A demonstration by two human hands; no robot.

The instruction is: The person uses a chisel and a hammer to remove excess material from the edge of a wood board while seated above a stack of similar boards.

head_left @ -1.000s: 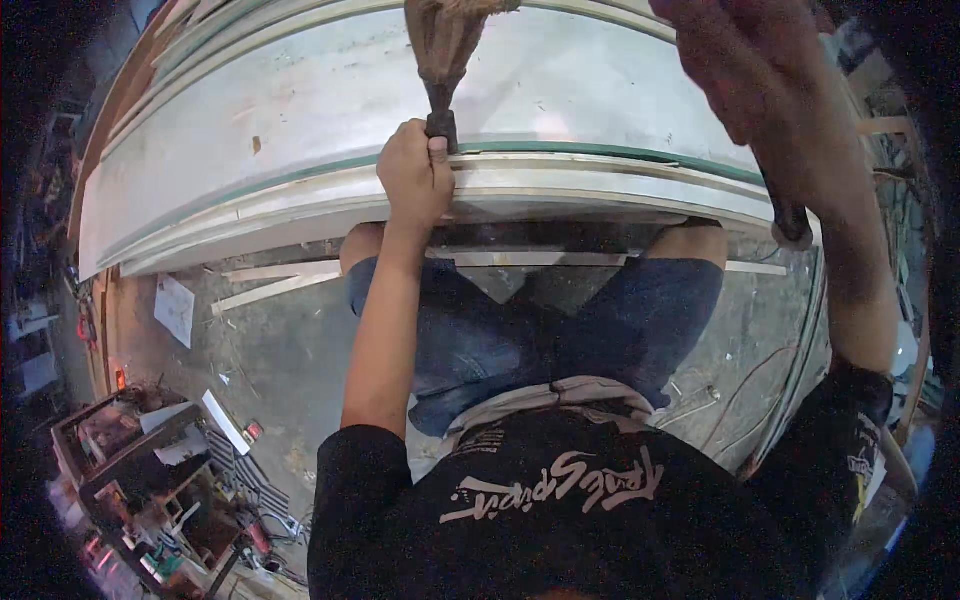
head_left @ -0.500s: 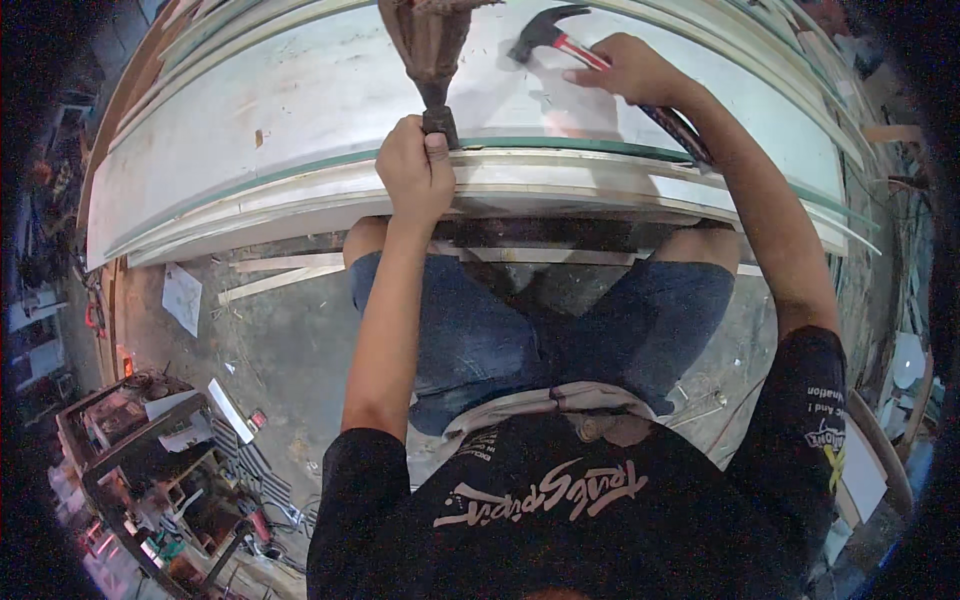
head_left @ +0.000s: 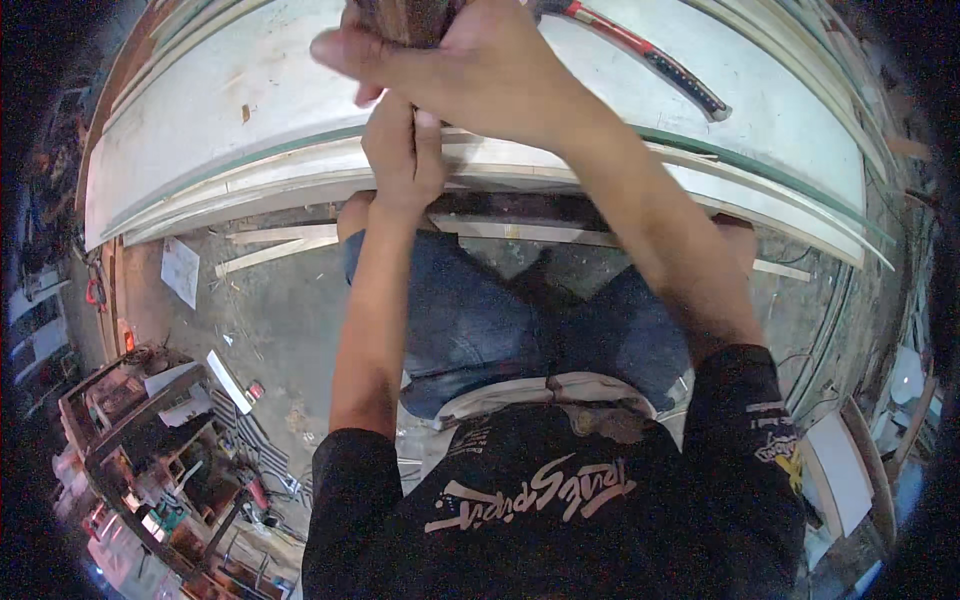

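Left hand: closed in a fist on the lower end of a dark wooden piece, at the near edge of the surface.
Right hand: fingers curled over the upper part of the same wooden piece, thumb side toward the left; the grip looks firm, though the palm hides the contact.
Wooden piece: upright, brown, rising out of the top of the frame; only a short length shows between and above the hands. Its tip is hidden.
Hammer: red and black handle, lying on the surface to the right of the hands, apart from both; head out of view behind the right hand.
Surface: long pale panel, curved by the lens, with a green-edged strip and stacked pale boards along the near side.

Handling, as judged: with both hands stacked on one piece, keeping it plumb and the lower fist braced against the edge should steady it.

Edges and room: near edge sits directly over the knees, so little room toward the body. Open panel lies left of the hands. Hammer handle limits sweep to the right. Floor below holds loose slats, a paper sheet and a cluttered shelf at lower left.
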